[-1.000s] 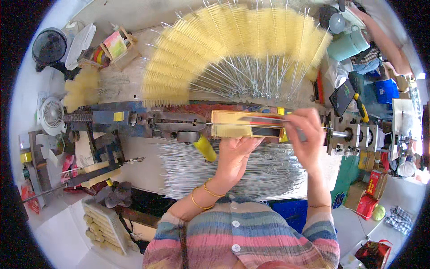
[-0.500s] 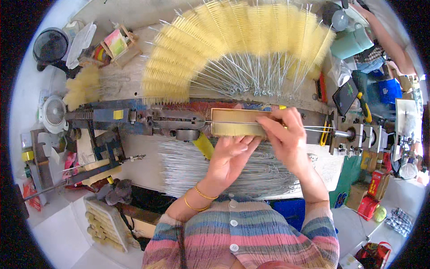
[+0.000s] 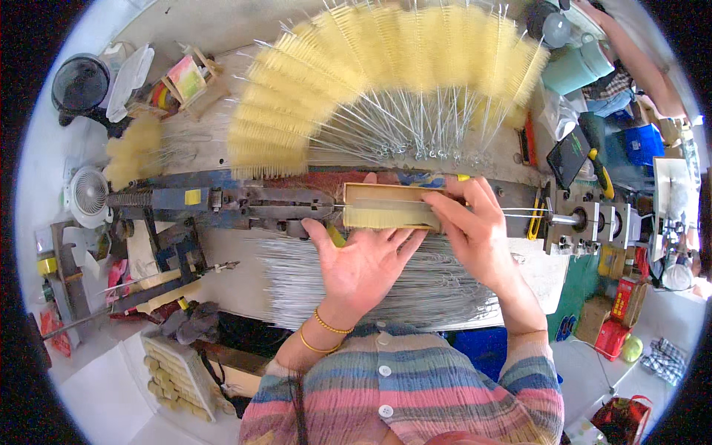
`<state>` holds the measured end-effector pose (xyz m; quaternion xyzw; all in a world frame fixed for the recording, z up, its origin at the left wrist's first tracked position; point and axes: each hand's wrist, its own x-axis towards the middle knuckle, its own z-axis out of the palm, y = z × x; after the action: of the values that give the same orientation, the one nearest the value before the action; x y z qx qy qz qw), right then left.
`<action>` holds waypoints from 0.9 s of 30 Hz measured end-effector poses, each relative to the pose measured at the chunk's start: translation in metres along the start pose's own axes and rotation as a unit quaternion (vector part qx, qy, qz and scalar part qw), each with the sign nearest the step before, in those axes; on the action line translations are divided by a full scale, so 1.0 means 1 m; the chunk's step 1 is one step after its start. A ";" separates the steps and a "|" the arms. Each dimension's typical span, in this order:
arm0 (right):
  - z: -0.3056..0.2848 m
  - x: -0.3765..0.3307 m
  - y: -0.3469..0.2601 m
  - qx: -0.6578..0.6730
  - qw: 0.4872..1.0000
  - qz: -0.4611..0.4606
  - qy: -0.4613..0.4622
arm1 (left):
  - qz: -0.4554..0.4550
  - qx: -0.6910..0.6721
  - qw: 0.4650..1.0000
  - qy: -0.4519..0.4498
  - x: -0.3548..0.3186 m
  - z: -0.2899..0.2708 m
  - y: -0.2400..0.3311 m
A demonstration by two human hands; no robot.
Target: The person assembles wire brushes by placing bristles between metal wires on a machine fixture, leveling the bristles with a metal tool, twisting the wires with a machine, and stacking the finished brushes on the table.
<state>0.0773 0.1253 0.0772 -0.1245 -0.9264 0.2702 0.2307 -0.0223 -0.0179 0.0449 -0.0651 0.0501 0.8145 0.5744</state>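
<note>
My left hand point(image 3: 360, 267) lies palm up with its fingers spread beneath a shallow wooden tray point(image 3: 393, 188). Its thumb points left, beside the metal jaws point(image 3: 289, 205) of a bench machine. A layer of pale yellow bristles point(image 3: 389, 218) lies along the tray, and a doubled steel wire point(image 3: 525, 213) runs lengthwise over it, from the jaws to the spindle point(image 3: 567, 220) at the right. My right hand point(image 3: 475, 226) pinches the wire at the tray's right end; its fingertips partly hide what they grip.
Finished yellow bottle brushes point(image 3: 393, 52) fan out behind the machine. Many cut wires point(image 3: 386, 289) lie on the bench before me. A small fan point(image 3: 89, 191) stands at left. Yellow-handled pliers point(image 3: 607, 182) and a mint bottle point(image 3: 578, 67) are at right, near another person's arm point(image 3: 641, 63).
My left hand has opened out, its fingers and thumb spreading from a curled hold under the tray. The right hand keeps its pinch in nearly the same place.
</note>
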 end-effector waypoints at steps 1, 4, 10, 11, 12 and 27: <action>0.000 -0.003 0.000 -0.012 1.000 0.001 0.003 | 0.004 0.000 1.000 0.001 -0.001 0.000 0.000; -0.008 -0.001 -0.003 -0.002 1.000 0.026 0.000 | 0.024 -0.028 0.999 0.039 -0.001 0.004 -0.004; 0.001 -0.001 -0.006 -0.039 0.999 -0.003 -0.002 | 0.022 -0.009 0.999 0.034 0.001 0.002 -0.004; -0.001 -0.001 -0.004 -0.040 0.999 -0.003 -0.003 | 0.028 -0.020 0.999 0.036 0.001 0.003 -0.005; -0.003 -0.001 -0.001 -0.023 1.000 0.004 -0.003 | 0.033 -0.032 0.998 0.037 0.002 0.003 -0.006; -0.019 -0.006 -0.001 -0.031 0.998 0.017 -0.055 | 0.034 0.032 0.999 0.011 -0.001 -0.005 -0.005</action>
<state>0.0921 0.1308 0.0900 -0.1323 -0.9432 0.2521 0.1712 -0.0166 -0.0180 0.0398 -0.0539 0.0850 0.8305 0.5479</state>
